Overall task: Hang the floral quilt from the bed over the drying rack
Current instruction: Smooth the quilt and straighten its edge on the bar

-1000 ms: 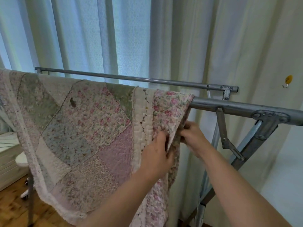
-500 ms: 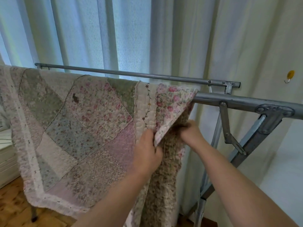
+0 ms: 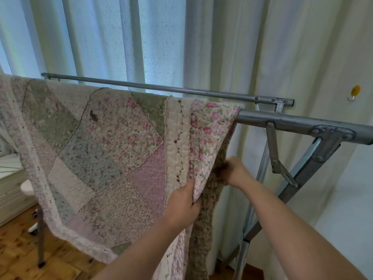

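The floral patchwork quilt (image 3: 105, 150) hangs over the near bar of the grey metal drying rack (image 3: 292, 123) and fills the left half of the view. My left hand (image 3: 182, 205) pinches the quilt's front right edge, thumb on the rose-print border. My right hand (image 3: 235, 171) grips the darker underside layer just behind that edge, below the bar. The quilt's lower end hangs out of view past my arms.
A thinner second rack bar (image 3: 161, 88) runs behind the quilt. Pale curtains (image 3: 141, 47) hang close behind the rack. A yellow wall hook (image 3: 354, 91) is at the right. White furniture (image 3: 10, 184) and a wooden floor (image 3: 18, 255) show at lower left.
Both hands have slid down the quilt's right edge and spread its layers apart. The view has shifted slightly, with the rack bars now a little higher in frame.
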{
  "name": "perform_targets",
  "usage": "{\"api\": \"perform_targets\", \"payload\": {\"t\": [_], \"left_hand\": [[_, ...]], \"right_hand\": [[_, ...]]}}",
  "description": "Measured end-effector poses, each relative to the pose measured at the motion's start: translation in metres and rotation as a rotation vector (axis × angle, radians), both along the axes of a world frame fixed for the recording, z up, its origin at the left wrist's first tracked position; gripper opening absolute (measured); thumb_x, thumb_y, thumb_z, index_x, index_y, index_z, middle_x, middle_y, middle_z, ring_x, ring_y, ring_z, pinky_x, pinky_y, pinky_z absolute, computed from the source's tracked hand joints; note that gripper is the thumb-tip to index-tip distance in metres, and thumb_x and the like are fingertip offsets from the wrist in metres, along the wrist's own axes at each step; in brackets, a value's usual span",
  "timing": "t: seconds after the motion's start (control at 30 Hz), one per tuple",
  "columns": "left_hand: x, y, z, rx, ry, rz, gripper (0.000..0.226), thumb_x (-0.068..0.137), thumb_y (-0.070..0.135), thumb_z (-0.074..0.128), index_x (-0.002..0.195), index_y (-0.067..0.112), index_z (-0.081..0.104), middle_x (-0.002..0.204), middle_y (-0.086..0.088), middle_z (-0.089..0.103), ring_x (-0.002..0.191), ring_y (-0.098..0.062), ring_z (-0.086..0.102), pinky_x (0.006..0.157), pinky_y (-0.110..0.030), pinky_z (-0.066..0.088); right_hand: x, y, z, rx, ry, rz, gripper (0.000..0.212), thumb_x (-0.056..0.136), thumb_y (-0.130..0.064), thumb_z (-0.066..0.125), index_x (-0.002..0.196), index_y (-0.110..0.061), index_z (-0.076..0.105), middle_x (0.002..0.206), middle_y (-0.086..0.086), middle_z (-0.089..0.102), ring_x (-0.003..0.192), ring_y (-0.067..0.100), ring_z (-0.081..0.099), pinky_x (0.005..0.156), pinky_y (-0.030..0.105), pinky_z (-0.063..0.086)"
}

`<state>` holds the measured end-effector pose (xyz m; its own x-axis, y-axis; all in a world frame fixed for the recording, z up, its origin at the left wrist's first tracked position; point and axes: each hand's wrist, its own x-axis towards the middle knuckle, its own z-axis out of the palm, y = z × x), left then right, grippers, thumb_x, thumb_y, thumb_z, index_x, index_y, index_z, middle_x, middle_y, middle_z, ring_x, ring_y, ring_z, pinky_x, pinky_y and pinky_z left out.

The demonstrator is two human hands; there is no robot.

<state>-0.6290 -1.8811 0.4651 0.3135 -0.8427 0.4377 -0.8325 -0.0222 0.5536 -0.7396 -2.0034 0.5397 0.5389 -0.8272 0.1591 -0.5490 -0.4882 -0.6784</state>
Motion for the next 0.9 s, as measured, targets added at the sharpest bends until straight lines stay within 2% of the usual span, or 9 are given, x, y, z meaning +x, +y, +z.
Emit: {"api": "perform_targets", "payload": {"t": [0.1, 0.17, 0.23, 0.37, 0.5, 0.63, 0.7, 0.77, 0.9], "left_hand": [[0.004, -0.002, 0.018, 0.104, -0.209, 0.093, 0.042, 0.081, 0.025, 0.052, 0.121, 0.015, 0.045, 0.084, -0.005, 0.055, 0.070, -0.026, 0.055, 0.053, -0.033, 0.044], [0.001, -0.002, 0.033, -0.041, -0.140, 0.183, 0.043, 0.077, 0.033, 0.058, 0.115, 0.015, 0.047, 0.102, -0.006, 0.055, 0.082, -0.028, 0.059, 0.062, -0.038, 0.050], [-0.006, -0.002, 0.051, -0.299, -0.052, 0.176, 0.053, 0.074, 0.035, 0.065, 0.117, 0.012, 0.044, 0.107, -0.007, 0.054, 0.084, -0.025, 0.058, 0.060, -0.035, 0.049], [-0.015, -0.006, 0.101, -0.551, -0.161, 0.147, 0.060, 0.071, 0.022, 0.071, 0.122, 0.008, 0.042, 0.107, -0.015, 0.056, 0.079, -0.030, 0.060, 0.056, -0.033, 0.044], [-0.019, -0.005, 0.128, -0.602, -0.272, 0.092, 0.035, 0.068, -0.008, 0.062, 0.102, -0.001, 0.057, 0.090, -0.019, 0.061, 0.062, -0.035, 0.058, 0.045, -0.033, 0.043], [-0.006, -0.004, 0.135, -0.766, -0.282, 0.167, 0.021, 0.062, -0.014, 0.057, 0.081, -0.004, 0.058, 0.081, -0.020, 0.056, 0.059, -0.029, 0.050, 0.043, -0.032, 0.039], [-0.013, -0.009, 0.125, -0.676, -0.276, 0.160, 0.020, 0.066, -0.010, 0.058, 0.085, -0.003, 0.056, 0.086, -0.020, 0.056, 0.063, -0.029, 0.052, 0.047, -0.033, 0.038], [-0.025, -0.016, 0.108, -0.517, -0.193, 0.086, 0.022, 0.073, -0.005, 0.057, 0.094, -0.001, 0.053, 0.092, -0.017, 0.056, 0.072, -0.029, 0.050, 0.056, -0.031, 0.033], [-0.024, -0.024, 0.103, -0.479, 0.019, -0.004, 0.023, 0.073, -0.002, 0.058, 0.085, 0.011, 0.043, 0.073, 0.003, 0.043, 0.064, -0.014, 0.036, 0.052, -0.024, 0.022]], "right_hand": [[-0.004, 0.011, 0.010, 0.210, 0.041, 0.293, 0.020, 0.076, 0.001, 0.059, 0.075, -0.016, 0.069, 0.065, 0.001, 0.068, 0.058, 0.017, 0.066, 0.047, 0.028, 0.055], [-0.009, 0.016, 0.018, 0.225, 0.082, 0.353, 0.018, 0.073, 0.000, 0.063, 0.069, -0.017, 0.068, 0.062, 0.000, 0.066, 0.055, 0.012, 0.065, 0.051, 0.027, 0.056], [-0.009, 0.017, 0.029, 0.153, -0.075, 0.287, 0.012, 0.074, -0.004, 0.064, 0.067, -0.013, 0.068, 0.065, 0.003, 0.066, 0.060, 0.014, 0.064, 0.055, 0.028, 0.055], [-0.001, 0.019, 0.049, 0.158, -0.611, 0.210, 0.016, 0.082, -0.014, 0.059, 0.077, -0.027, 0.066, 0.073, -0.009, 0.071, 0.072, 0.012, 0.068, 0.058, 0.028, 0.055], [0.005, 0.017, 0.057, -0.079, -0.549, 0.062, 0.026, 0.084, -0.011, 0.057, 0.065, -0.026, 0.064, 0.067, -0.013, 0.066, 0.071, 0.008, 0.064, 0.061, 0.023, 0.051], [0.000, 0.016, 0.059, -0.157, -0.705, -0.022, 0.020, 0.084, -0.005, 0.053, 0.087, -0.015, 0.070, 0.085, 0.002, 0.068, 0.087, 0.019, 0.064, 0.076, 0.033, 0.051], [-0.004, 0.024, 0.054, -0.170, -0.770, 0.031, 0.012, 0.078, -0.006, 0.057, 0.073, -0.008, 0.068, 0.074, 0.006, 0.070, 0.074, 0.019, 0.064, 0.065, 0.033, 0.051], [-0.005, 0.035, 0.049, -0.140, -0.851, 0.132, 0.016, 0.070, -0.009, 0.060, 0.056, -0.015, 0.063, 0.057, -0.007, 0.064, 0.058, 0.008, 0.057, 0.054, 0.021, 0.045], [-0.010, 0.038, 0.048, -0.110, -0.867, 0.252, 0.025, 0.068, -0.010, 0.061, 0.048, -0.023, 0.058, 0.044, -0.012, 0.054, 0.047, 0.006, 0.048, 0.048, 0.018, 0.038]]}}
